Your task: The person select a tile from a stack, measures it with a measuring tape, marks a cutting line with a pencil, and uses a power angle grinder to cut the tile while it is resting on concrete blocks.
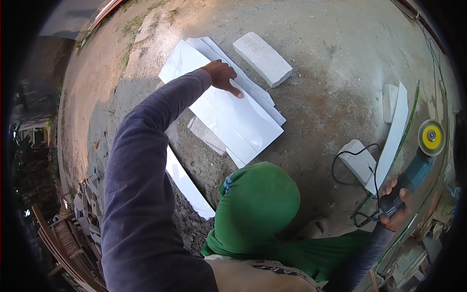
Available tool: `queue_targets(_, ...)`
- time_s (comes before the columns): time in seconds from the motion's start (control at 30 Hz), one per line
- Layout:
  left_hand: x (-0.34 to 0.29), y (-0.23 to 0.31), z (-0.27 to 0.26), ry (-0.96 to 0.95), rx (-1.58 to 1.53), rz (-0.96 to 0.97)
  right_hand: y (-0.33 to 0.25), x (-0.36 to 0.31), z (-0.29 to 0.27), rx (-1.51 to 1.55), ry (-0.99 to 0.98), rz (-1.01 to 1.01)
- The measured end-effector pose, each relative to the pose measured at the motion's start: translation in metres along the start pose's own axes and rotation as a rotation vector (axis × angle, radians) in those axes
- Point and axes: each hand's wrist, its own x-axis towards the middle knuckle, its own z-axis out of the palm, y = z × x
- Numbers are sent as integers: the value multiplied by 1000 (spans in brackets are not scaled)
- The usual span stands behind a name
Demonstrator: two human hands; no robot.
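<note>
Site: outdoor yard with makeshift cutting area, building-site character. Evidence: rough, dusty ground (335, 63), sunlit toward the upper left, shaded elsewhere; grass tufts (137, 28) along the upper-left margin. Pale masonry block (262, 59) lies on the ground near glossy white panels (228, 117), stacked low, with no workbench height. Corded angle grinder (415, 171) with yellow-centred disc at right. Lower left: wooden frame (67, 243) beside heaped flat pieces (86, 209), material indeterminate.

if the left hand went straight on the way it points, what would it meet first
Likely the pale block, just past the white tiles' edge; depth is unclear, so the left hand might pass above it.
</note>
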Motion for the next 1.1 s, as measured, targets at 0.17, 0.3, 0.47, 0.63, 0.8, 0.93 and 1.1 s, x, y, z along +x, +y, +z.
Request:
queue_targets(0.17,-37,2,-12,-16,23,37,8,-3,10,53,-18,4)
queue_targets(0.3,-92,-6,3,221,49,90,13,12,29,47,-85,10)
queue_targets(0.47,-152,1,-8,635,63,-199,24,32,32,27,-176,-17)
queue_targets(0.63,-212,-63,-24,734,-169,-746,33,32,34,3,-176,20)
queue_targets(0.8,-220,-109,34,1157,-1102,-1053,32,26,34,-12,-165,16)
queue_targets(0.93,-163,-131,102,1362,-1370,-1228,33,24,40,-16,-134,17)
queue_targets(1.1,-93,-97,131,1253,-1556,-1482,39,21,59,-62,-147,-2)
